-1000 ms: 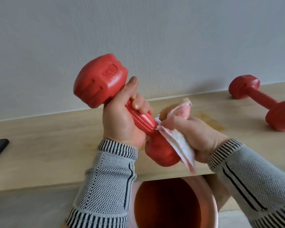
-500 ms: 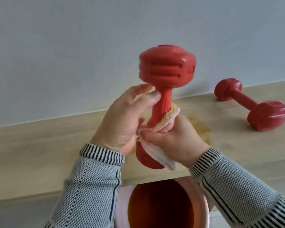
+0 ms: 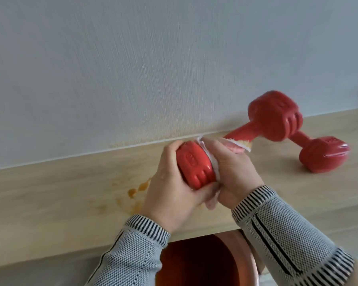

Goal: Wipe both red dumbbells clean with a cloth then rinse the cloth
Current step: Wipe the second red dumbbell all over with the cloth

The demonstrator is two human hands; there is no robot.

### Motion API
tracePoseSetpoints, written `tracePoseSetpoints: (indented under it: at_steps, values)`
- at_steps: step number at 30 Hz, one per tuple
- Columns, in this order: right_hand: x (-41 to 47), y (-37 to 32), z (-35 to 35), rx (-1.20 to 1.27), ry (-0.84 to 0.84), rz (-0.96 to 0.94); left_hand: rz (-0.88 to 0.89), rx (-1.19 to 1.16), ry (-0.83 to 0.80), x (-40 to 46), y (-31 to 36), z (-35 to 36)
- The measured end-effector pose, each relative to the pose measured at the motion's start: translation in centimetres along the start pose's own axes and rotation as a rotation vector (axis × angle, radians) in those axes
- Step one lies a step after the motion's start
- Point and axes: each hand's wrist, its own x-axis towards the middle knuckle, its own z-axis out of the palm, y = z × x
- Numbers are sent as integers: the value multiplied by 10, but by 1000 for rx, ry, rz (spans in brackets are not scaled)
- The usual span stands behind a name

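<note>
Behind everything rises a pale grey textured wall (image 3: 153, 69), and the long light wooden table (image 3: 50, 199) runs along its foot. Below the table's near edge, under the hands, sits a round pink basin (image 3: 250, 256) holding orange-brown water. On the table to the right of the hands lies the second red plastic dumbbell (image 3: 322, 153), on its side and untouched; its far head is hidden behind the raised one. The held red dumbbell (image 3: 194, 164) is tilted above the table, near head low, far head up toward the wall and blurred. The left hand (image 3: 174, 195) has its grip wrapped round the near head. The right hand (image 3: 232, 168) grips the pink-and-white cloth (image 3: 238, 146), which is folded round the handle just beside that head. Left of the hands, orange-brown drops (image 3: 134, 190) stain the table. A raised marking on the near head is too blurred to read.
</note>
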Motion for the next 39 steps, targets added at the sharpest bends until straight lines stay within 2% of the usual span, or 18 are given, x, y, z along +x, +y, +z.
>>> tracePoseSetpoints:
  at_steps: [3, 5, 8, 10, 12, 16, 18, 20, 23, 24, 26, 28, 29, 31, 33, 35, 37, 39]
  values:
    - [-1, 4, -2, 37, 37, 25, -70, -149, -18, 0, -1, 3]
    - [1, 4, -5, 92, 10, -90, -333, -467, -105, 0, 10, 2]
    - [2, 0, -7, 42, -142, -206, -778, -981, -396, 4, 23, -10]
    - [2, 0, -6, -7, -198, -239, -821, -1078, -434, 6, 23, -14]
    - [5, 0, -4, 28, -178, -215, -680, -970, -323, 8, 20, -10]
    - [8, -3, -5, 15, -32, -69, 94, -115, 33, 5, 0, 4]
    - [7, -3, -6, 26, -28, -33, 213, 31, 73, 5, -7, 3]
    - [8, -2, -8, 61, -5, -86, -5, -220, -35, 4, 0, 1]
    - [5, -4, -9, 57, 21, -210, -561, -841, -369, 4, 17, -7]
    - [4, -3, -9, 30, 31, -251, -644, -924, -455, 3, 21, -7]
    - [1, -2, -7, -40, 47, -332, -702, -982, -453, 2, 25, -7]
    - [0, -4, -3, -41, 26, -344, -567, -925, -318, 3, 25, -3]
    - [3, -4, -4, 6, 11, -299, -359, -798, -213, 4, 22, -2]
    - [7, -6, -3, 116, -16, -129, 114, -293, -14, 3, 6, 0]
    - [5, -6, -2, 141, -22, 2, 265, -4, 115, 1, -7, 4]
    - [4, -3, -3, 79, 41, -45, 117, -121, 97, -1, -2, 7]
    - [3, 2, -5, -9, 88, -166, -253, -533, -31, -2, 16, 6]
    - [2, 0, -5, -94, 80, -262, -644, -919, -264, 1, 24, 0]
